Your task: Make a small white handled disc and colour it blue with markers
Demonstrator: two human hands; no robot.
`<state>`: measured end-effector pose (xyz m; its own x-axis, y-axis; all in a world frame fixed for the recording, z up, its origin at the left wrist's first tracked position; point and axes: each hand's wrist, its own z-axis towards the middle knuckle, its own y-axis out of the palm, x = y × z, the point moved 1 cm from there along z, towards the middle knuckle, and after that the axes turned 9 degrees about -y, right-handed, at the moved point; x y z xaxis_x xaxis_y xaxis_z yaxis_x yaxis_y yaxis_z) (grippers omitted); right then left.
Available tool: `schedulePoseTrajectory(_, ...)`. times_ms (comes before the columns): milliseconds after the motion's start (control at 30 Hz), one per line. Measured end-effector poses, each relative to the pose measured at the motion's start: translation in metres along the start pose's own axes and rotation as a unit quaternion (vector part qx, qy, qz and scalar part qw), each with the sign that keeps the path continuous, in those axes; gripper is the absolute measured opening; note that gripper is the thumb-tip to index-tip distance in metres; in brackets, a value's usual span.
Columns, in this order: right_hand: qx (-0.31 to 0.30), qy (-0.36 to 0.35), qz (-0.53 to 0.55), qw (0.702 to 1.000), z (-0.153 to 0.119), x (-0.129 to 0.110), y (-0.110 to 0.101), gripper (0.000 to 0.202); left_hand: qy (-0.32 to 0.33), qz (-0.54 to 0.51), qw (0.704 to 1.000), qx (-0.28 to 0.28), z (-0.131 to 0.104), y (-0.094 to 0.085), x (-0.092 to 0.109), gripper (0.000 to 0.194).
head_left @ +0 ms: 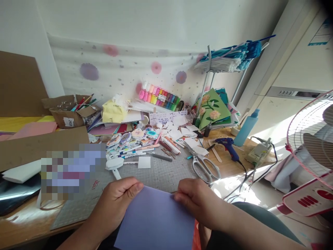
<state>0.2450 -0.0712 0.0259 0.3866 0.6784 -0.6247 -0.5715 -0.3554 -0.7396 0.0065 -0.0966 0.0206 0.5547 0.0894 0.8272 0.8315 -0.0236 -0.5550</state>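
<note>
From my remote view, the lavender sheet of paper (156, 222) is at the near edge of the wooden desk (33, 225), centred between the hands; its near edge runs out of view.

Risks and causes:
1. Creasing. The left hand (121, 197) and the right hand (199, 198) grip only the far corners. I judge that uneven pull, or bringing the hands together, would buckle the panel between them.
2. Tearing. Excess outward tension would load the far edge first.
3. Snagging. The steel scissors (204, 166) lie just beyond the right hand, on the gray cutting mat (161, 178). A forward sweep of that hand could strike the handles.
4. Cord drag. The blue glue gun (229, 147) rests farther right; a sleeve or wrist catching its cord could pull it over. I cannot tell whether it is hot.
5. Flutter. The electric fan (307, 203) stands at the far right of the scene. If running, it could lift the sheet or scatter the paper scraps (179, 131); I cannot confirm its state.

Finger status:
- Left: thumb pressed over the far left corner, forefinger bent against it; no gap visible.
- Right: thumb and forefinger closed on the far right corner, remaining fingers curled.
</note>
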Motion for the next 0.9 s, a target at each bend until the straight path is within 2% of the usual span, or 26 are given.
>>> schedulePoseTrajectory(100, -0.003, 0.033, 0.043, 0.999, 0.000, 0.006, 0.000, 0.030, -0.034, -0.019, 0.999, -0.008, 0.005, 0.004, -0.007, 0.049)
schedulePoseTrajectory(233, -0.053, 0.098, 0.128, 0.986, -0.002, 0.015, -0.004, 0.026, -0.075, -0.060, 0.995, -0.021, 0.013, 0.007, -0.012, 0.052)
schedulePoseTrajectory(433, 0.000, 0.149, 0.166, 0.975, -0.007, 0.027, -0.010, 0.034, -0.105, -0.182, 0.972, -0.107, 0.033, 0.004, -0.011, 0.041)
schedulePoseTrajectory(533, -0.016, 0.183, 0.235, 0.955, -0.007, 0.032, -0.013, 0.041, -0.096, -0.172, 0.974, -0.112, 0.048, 0.005, -0.006, 0.043)
schedulePoseTrajectory(633, -0.019, 0.200, 0.312, 0.929, -0.005, 0.040, -0.017, 0.048, -0.116, -0.196, 0.967, -0.115, 0.061, 0.008, 0.001, 0.042)
schedulePoseTrajectory(733, 0.031, 0.226, 0.339, 0.913, -0.001, 0.052, -0.023, 0.050, -0.106, -0.208, 0.962, -0.140, 0.073, 0.010, 0.010, 0.040)
schedulePoseTrajectory(833, 0.126, 0.244, 0.332, 0.902, 0.002, 0.064, -0.031, 0.046, -0.038, -0.144, 0.974, -0.171, 0.087, 0.006, 0.020, 0.040)
schedulePoseTrajectory(900, 0.194, 0.222, 0.270, 0.916, 0.002, 0.065, -0.038, 0.040, 0.003, -0.081, 0.983, -0.164, 0.096, 0.001, 0.027, 0.036)
